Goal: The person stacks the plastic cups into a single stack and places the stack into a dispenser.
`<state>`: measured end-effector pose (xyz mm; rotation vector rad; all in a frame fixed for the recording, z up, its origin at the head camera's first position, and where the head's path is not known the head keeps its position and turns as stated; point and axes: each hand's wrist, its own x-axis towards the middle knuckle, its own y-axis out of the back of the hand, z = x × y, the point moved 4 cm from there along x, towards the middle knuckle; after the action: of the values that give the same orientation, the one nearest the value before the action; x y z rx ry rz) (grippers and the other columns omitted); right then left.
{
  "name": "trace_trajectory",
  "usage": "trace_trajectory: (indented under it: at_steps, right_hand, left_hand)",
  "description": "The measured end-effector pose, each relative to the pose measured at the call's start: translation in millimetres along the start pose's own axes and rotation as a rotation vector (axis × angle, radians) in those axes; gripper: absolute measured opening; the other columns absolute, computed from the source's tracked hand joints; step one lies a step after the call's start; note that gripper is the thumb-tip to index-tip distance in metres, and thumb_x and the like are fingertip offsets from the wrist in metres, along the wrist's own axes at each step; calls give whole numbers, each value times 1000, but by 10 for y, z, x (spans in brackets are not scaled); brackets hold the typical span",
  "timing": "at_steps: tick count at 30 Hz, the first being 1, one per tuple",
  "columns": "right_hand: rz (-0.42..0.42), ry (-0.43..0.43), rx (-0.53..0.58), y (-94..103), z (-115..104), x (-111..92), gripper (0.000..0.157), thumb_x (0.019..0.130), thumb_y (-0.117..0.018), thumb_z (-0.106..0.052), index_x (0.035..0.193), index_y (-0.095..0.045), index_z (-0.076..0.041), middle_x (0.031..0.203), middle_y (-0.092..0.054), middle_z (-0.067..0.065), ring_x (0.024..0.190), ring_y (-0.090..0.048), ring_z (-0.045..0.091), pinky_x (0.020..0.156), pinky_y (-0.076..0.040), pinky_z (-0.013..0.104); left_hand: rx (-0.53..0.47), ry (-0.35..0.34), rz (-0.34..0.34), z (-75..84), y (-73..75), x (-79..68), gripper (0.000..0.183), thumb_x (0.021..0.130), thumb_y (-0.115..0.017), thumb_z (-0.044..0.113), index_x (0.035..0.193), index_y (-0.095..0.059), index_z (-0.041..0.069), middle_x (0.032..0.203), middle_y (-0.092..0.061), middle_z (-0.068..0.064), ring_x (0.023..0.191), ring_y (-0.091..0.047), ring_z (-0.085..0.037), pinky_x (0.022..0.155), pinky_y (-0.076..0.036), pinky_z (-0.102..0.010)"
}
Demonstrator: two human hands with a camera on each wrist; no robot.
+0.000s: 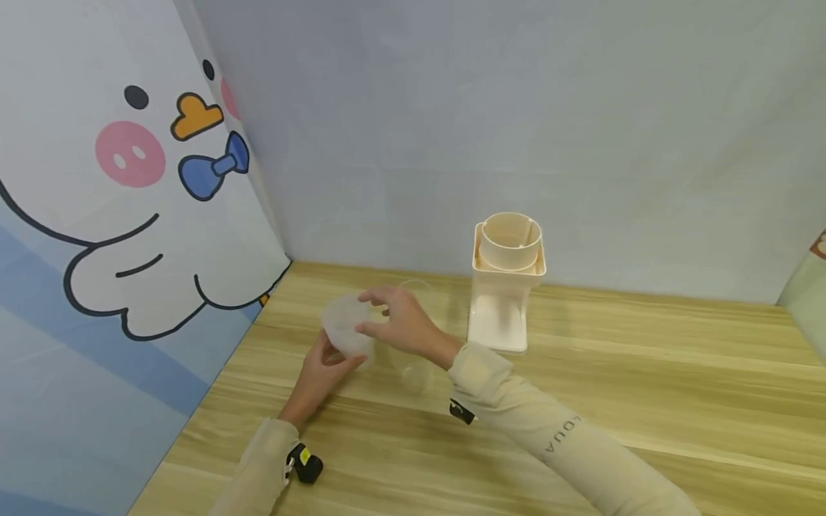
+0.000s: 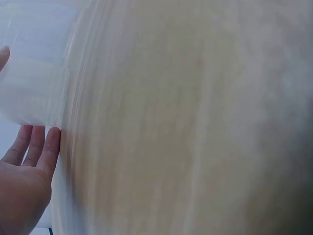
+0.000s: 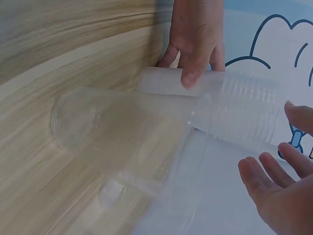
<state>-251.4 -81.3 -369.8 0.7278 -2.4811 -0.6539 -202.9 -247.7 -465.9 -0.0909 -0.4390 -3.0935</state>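
My left hand (image 1: 323, 373) grips a stack of translucent plastic cups (image 1: 345, 326) low down, above the left part of the table. In the right wrist view, the left thumb and fingers lie around the lower part of the cup stack (image 3: 244, 107), and its ribbed rims face the other hand. My right hand (image 1: 406, 322) hovers beside the stack with fingers apart and nothing between them; the right wrist view shows its fingers (image 3: 254, 178) close to the rims. A clear plastic tube (image 3: 132, 132) stands on the table next to the stack, faint in the head view.
On the wooden table (image 1: 613, 401), a cream cup-dispenser stand (image 1: 498, 315) with a round holder on top is near the back wall. A small translucent piece (image 3: 112, 192) shows beside the tube. A cartoon-printed panel (image 1: 213, 287) borders the table on the left.
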Motion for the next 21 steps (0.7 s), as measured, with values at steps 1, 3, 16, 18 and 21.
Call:
trace_trajectory:
  at_steps: [1,3,16,18,21]
  right_hand:
    - [1,1,5,8,-10,-11,43,82,-74,-13,119,-59,3,121,-60,15,110,-57,32,85,-51,37]
    - [7,3,7,29,-31,-38,43,82,-75,-13,119,-60,2,120,-60,13,109,-57,31,85,-51,36]
    - [101,133,12,215,-61,-264,49,73,-82,-19,117,-64,-7,115,-63,3,106,-56,20,81,-49,35]
    - [106,137,15,240,-53,-307,50,72,-82,-20,118,-64,-9,115,-63,2,107,-55,18,82,-49,36]
    - [107,122,25,268,-40,-370,54,71,-84,-22,120,-62,-12,118,-61,-1,109,-53,15,84,-48,37]
  left_hand:
    - [-1,5,1,-4,4,-4,70,84,-74,17,141,-34,10,131,-51,-14,115,-49,-28,95,-44,-44]
    - [-6,9,0,-5,9,-11,71,84,-74,16,142,-34,10,131,-50,-15,116,-49,-29,95,-44,-45]
    - [-1,-8,10,-21,12,-19,71,83,-75,16,141,-35,8,132,-50,-15,115,-50,-29,95,-43,-46]
    - [1,-9,9,-21,10,-18,72,83,-75,17,142,-35,8,132,-50,-15,115,-50,-29,95,-43,-46]
    - [7,-10,12,-14,9,-19,72,82,-75,18,142,-35,9,133,-50,-15,116,-50,-29,95,-43,-46]
